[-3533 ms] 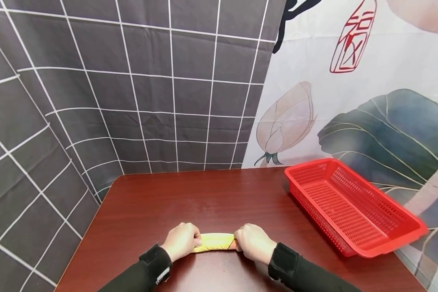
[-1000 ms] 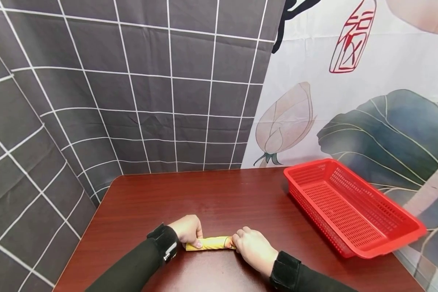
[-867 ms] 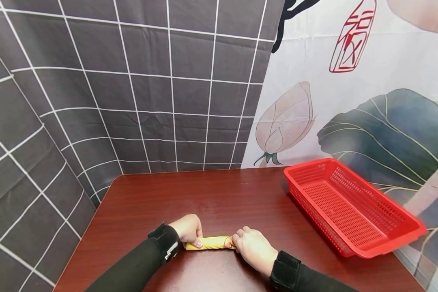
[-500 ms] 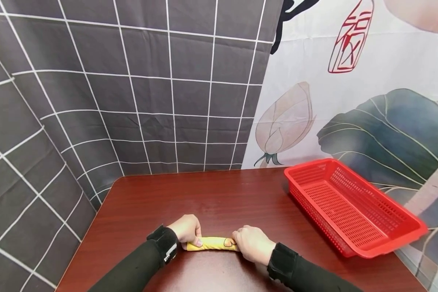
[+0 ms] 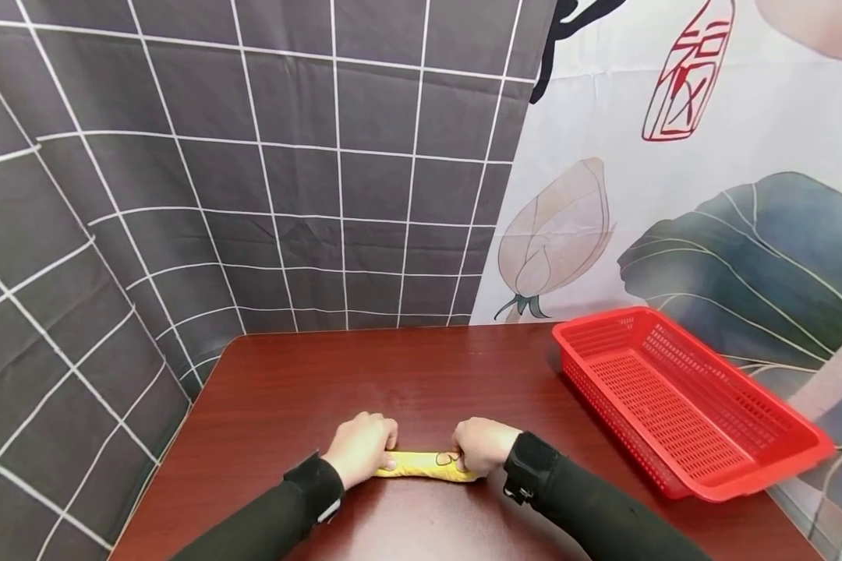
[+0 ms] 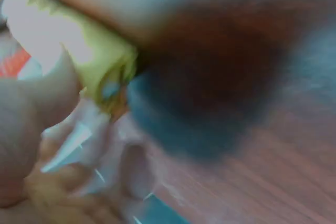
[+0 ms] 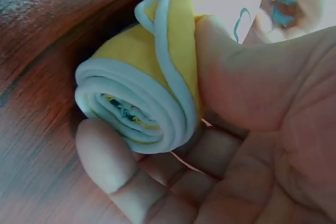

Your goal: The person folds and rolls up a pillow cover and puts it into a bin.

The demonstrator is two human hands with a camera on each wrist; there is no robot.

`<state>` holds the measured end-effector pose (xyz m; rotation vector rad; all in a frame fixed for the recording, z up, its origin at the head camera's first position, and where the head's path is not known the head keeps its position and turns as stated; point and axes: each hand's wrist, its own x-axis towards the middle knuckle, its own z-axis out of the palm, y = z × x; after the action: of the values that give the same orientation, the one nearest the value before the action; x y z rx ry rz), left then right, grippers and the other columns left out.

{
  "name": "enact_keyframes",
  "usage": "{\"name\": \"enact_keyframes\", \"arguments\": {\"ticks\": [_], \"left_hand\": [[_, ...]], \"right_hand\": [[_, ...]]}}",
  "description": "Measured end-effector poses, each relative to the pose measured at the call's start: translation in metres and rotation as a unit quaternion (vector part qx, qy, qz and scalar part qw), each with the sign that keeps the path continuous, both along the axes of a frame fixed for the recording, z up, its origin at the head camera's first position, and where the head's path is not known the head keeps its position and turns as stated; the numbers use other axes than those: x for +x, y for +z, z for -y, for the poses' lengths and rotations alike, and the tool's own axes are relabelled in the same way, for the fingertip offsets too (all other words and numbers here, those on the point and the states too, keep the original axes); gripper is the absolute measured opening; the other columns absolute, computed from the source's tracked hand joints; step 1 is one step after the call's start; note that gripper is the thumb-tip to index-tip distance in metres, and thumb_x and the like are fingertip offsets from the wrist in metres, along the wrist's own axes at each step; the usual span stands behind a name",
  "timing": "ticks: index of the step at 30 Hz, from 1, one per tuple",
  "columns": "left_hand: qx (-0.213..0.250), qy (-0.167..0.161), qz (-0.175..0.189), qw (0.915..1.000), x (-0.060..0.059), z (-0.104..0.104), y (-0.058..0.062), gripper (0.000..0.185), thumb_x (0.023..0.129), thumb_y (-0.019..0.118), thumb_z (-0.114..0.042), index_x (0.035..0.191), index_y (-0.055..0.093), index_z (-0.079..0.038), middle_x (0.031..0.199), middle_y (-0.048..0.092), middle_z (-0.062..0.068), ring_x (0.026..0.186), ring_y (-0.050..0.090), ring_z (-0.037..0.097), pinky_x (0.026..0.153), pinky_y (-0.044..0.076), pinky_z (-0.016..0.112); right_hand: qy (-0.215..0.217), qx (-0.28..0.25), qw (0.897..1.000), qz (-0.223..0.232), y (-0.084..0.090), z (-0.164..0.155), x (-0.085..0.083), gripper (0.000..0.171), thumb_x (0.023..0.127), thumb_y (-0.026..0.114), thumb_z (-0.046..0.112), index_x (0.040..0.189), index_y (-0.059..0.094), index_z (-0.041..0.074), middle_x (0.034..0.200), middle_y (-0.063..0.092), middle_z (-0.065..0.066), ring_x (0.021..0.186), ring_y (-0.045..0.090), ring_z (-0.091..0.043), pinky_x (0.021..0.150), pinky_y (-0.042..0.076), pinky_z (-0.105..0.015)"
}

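A yellow cloth rolled into a tight tube lies crosswise near the front of the brown table, a dark-outlined print showing by its right end. My left hand grips the left end, its thumb along the near side. At the other end, my right hand holds the roll with curled fingers. In the right wrist view, the thumb presses on the yellow fabric while the fingers curl beneath; white edging winds in a spiral at that end. The left wrist view is blurred, with the roll's other end beside the thumb.
A red perforated plastic basket stands at the table's right side. The wood table meets a grey, white-lined wall covering at the back and left. A white hanging with flower and leaf prints covers the right.
The left hand has shifted right and now covers the roll's left tip. The right hand has turned and moved outward, and more of the print shows beside it. The basket has stayed put.
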<state>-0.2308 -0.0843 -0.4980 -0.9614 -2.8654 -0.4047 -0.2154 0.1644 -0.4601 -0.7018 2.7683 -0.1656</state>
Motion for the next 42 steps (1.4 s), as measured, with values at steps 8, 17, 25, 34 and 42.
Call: {"name": "enact_keyframes", "arguments": {"ticks": [8, 17, 25, 34, 42], "left_hand": [[-0.113, -0.114, -0.298, 0.9409, 0.029, -0.011, -0.014, 0.016, 0.081, 0.081, -0.031, 0.086, 0.074, -0.018, 0.077, 0.068, -0.009, 0.070, 0.056, 0.012, 0.065, 0.048, 0.026], [-0.130, -0.081, -0.281, 0.9474, 0.028, -0.015, -0.018, 0.030, 0.076, 0.088, -0.042, 0.086, 0.073, -0.017, 0.075, 0.066, -0.007, 0.070, 0.059, 0.013, 0.065, 0.050, 0.026], [-0.129, -0.086, -0.304, 0.9400, 0.021, -0.019, -0.019, 0.018, 0.083, 0.082, -0.026, 0.076, 0.067, -0.019, 0.071, 0.065, -0.008, 0.067, 0.058, 0.012, 0.063, 0.047, 0.026], [-0.129, -0.090, -0.310, 0.9376, 0.020, -0.019, -0.018, 0.019, 0.084, 0.082, -0.026, 0.074, 0.067, -0.019, 0.069, 0.062, -0.007, 0.067, 0.056, 0.012, 0.062, 0.046, 0.025], [-0.115, -0.093, -0.303, 0.9413, 0.019, -0.019, -0.019, 0.020, 0.083, 0.083, -0.025, 0.073, 0.067, -0.020, 0.069, 0.062, -0.007, 0.066, 0.056, 0.012, 0.062, 0.047, 0.025]], "right_hand": [[-0.025, 0.009, 0.999, 0.035, -0.002, 0.000, -0.008, 0.012, 0.086, 0.080, 0.010, 0.078, 0.071, 0.011, 0.079, 0.060, 0.006, 0.069, 0.049, -0.008, 0.070, 0.048, -0.025], [-0.020, -0.012, 0.999, 0.046, -0.003, -0.003, -0.015, 0.019, 0.086, 0.081, 0.009, 0.073, 0.068, 0.012, 0.069, 0.054, 0.008, 0.064, 0.045, -0.008, 0.063, 0.040, -0.024], [0.025, -0.081, 0.993, -0.076, -0.017, -0.003, -0.005, 0.028, 0.076, 0.082, -0.001, 0.081, 0.067, 0.022, 0.074, 0.059, 0.010, 0.068, 0.050, -0.006, 0.062, 0.043, -0.026], [0.112, -0.029, 0.960, -0.256, -0.027, 0.001, 0.010, 0.019, 0.075, 0.083, 0.004, 0.074, 0.077, 0.022, 0.069, 0.064, 0.010, 0.066, 0.055, -0.009, 0.062, 0.049, -0.024], [0.092, -0.034, 0.964, -0.247, -0.026, 0.011, 0.004, 0.047, 0.072, 0.092, 0.043, 0.053, 0.054, 0.022, 0.055, 0.043, 0.014, 0.052, 0.036, -0.003, 0.051, 0.037, -0.025]]}}
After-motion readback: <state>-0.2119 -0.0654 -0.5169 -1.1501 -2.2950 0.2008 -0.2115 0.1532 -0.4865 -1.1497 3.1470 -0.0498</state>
